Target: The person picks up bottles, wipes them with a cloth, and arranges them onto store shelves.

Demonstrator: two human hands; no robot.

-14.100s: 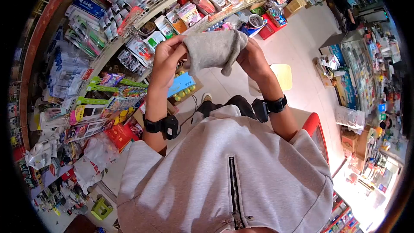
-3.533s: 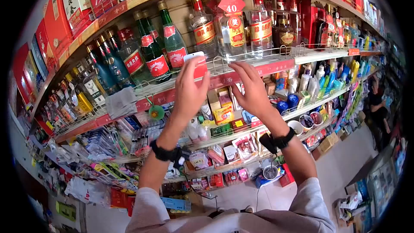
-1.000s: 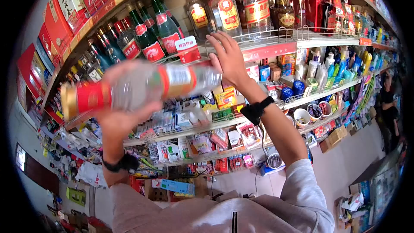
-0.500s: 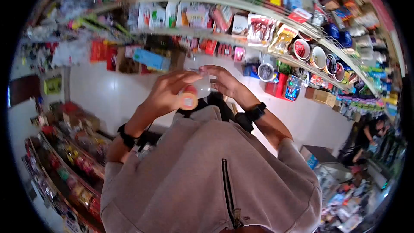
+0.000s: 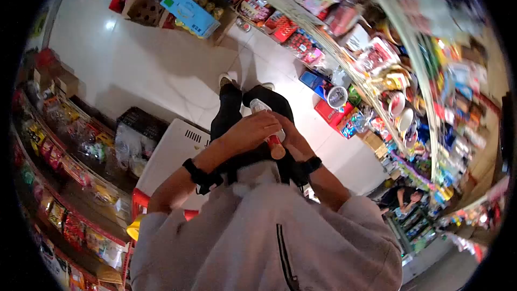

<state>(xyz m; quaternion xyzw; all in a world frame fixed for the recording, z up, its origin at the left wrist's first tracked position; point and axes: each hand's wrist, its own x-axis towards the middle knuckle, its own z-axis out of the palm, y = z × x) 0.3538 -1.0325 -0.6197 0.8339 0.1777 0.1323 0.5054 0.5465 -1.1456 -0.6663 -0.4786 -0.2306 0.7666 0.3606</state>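
Observation:
In front of my lap, both of my hands are closed round a slim cylindrical container [image 5: 276, 146]. Its near part is red with a round tan end, and the far end is whitish and see-through. My left hand [image 5: 249, 131] lies over its middle with the fingers wrapped across it. From the other side my right hand [image 5: 290, 132] holds it, fingers partly hidden behind the container and the left hand. The middle of the container is covered by the fingers.
Stocked shelves [image 5: 334, 48] run along the right, with white tubs [image 5: 337, 97] low down. A blue box [image 5: 190, 13] lies on cartons ahead. A white appliance-like box [image 5: 172, 153] is at my left, near more shelves [image 5: 70, 194]. Another person [image 5: 403, 198] is at far right.
My view has swung round and tilted down, showing my legs and shoes. My hands have come closer together round the container, which now lies lengthwise between them.

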